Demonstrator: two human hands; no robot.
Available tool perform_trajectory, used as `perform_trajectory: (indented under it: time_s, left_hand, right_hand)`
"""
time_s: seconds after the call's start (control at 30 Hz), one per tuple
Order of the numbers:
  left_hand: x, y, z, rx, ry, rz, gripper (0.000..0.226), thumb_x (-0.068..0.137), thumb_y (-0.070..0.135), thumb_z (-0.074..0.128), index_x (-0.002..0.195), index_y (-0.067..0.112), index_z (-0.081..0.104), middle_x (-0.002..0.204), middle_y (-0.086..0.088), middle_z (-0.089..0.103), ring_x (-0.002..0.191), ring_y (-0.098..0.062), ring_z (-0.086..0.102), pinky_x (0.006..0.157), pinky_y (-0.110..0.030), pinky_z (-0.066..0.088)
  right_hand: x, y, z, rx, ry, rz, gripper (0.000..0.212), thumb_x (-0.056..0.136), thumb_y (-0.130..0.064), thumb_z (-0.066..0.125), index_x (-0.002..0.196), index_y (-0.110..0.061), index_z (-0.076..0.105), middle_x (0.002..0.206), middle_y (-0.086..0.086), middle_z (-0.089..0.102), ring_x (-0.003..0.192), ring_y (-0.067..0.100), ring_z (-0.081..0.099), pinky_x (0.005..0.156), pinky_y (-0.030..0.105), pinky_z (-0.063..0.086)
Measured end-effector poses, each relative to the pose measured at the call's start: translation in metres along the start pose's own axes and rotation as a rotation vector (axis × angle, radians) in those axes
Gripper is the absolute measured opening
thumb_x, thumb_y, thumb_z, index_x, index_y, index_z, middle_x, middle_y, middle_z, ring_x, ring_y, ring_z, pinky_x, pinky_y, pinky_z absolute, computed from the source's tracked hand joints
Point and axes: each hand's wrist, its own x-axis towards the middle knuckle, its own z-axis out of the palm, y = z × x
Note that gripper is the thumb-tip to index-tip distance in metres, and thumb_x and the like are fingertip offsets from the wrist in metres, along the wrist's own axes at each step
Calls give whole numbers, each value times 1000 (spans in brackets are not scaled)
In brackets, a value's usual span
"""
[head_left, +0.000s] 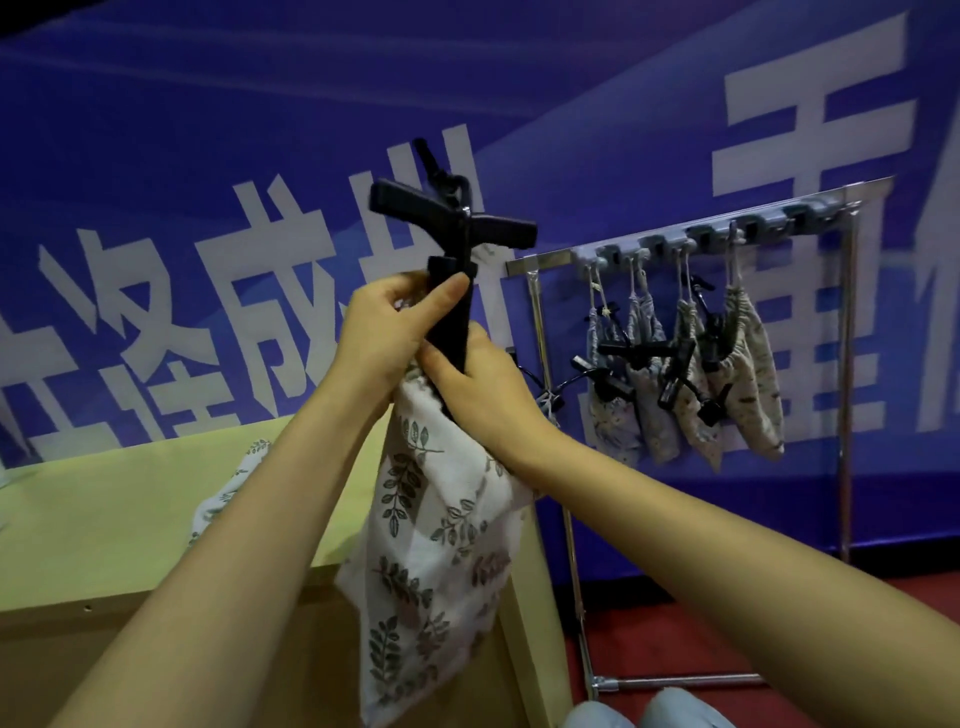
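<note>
Both left hand (382, 332) and right hand (485, 397) pinch the rigid hanger (415, 208) by its stem, a sound hold; limp, light bag (431, 519) seemingly clipped beneath.

**A:** Hands first, and it's two bare ones: left hand (384, 332), right hand (483, 384).

**B:** One black plastic clip hanger (452, 234). One white leaf-print cloth drawstring bag (426, 519).

**A:** And a second leaf-print cloth piece (221, 501), so that's two in that pattern. One yellow-green tabletop (104, 509).

**B:** One chrome metal garment rack (848, 364), and on it I count one, two, three, four pale printed cloth pouches (748, 374)!

**A:** How many black rack hangers (670, 364)?

**B:** Several, but they're too tangled for a firm number. The grey rail hooks (660, 241) are too blurred to count. One blue banner with white characters (208, 104).
</note>
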Motion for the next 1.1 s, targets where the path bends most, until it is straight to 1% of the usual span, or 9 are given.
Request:
perform_trajectory:
  time_s: [0.23,0.33,0.4,0.5,0.57,0.63,0.8,0.93,1.1]
  left_hand:
    - [-6,8,27,-191,-45,-94,37,72,49,66,86,15,68,86,-3,69,84,-16,67,79,-32,56]
    - [-5,5,47,-270,-34,-127,22,77,39,71,72,18,64,71,0,65,73,-16,64,74,-34,54]
    - [-2,3,63,-306,-1,-144,17,81,33,68,71,20,64,68,3,65,70,-14,64,72,-29,53]
    - [4,-3,83,-331,4,-157,18,80,36,67,72,20,62,70,3,64,74,-17,63,71,-30,51]
    - [8,-6,98,-311,-31,-140,19,76,40,68,71,22,61,73,3,63,79,-18,62,75,-32,49]
    - [10,-8,114,-284,-49,-131,20,73,42,67,71,24,60,73,5,63,77,-15,61,74,-30,48]
    - [18,-18,139,-251,-8,-154,17,85,31,63,72,22,56,75,3,60,75,-14,58,75,-32,46]
    - [25,-28,154,-231,-20,-171,16,84,32,63,73,22,57,77,2,62,79,-17,61,78,-35,48]
    - [36,-37,173,-220,-48,-207,17,85,33,62,73,21,57,77,1,62,80,-20,61,78,-36,48]
  right_hand:
    - [-15,8,-28,-205,-31,-84,62,94,-56,36,144,-22,24,105,6,66,84,22,65,75,45,54]
    - [-18,22,-47,-217,-95,-121,68,92,-58,34,150,-34,9,109,1,64,85,16,63,73,33,51]
    - [-18,35,-68,-219,-94,-87,62,92,-56,28,145,-25,31,95,4,66,78,22,61,70,37,49]
    - [-20,53,-106,221,134,141,54,99,-42,30,99,-2,66,69,6,63,60,19,58,59,28,47]
    - [-22,68,-134,206,290,106,33,100,-30,39,88,-12,64,71,3,64,55,12,58,55,25,45]
    - [-22,82,-158,33,320,64,10,95,-18,52,95,-19,62,85,-2,65,68,8,60,65,27,50]
    - [-24,94,-180,-211,92,92,34,84,-21,69,116,-18,57,108,-8,61,98,2,56,80,11,43]
    - [-17,103,-183,-305,-13,-35,45,82,-18,72,123,-21,52,116,-9,58,108,1,54,91,15,45]
    - [6,120,-186,-289,71,-155,13,85,-8,67,97,-13,66,101,-2,60,93,10,58,83,21,48]
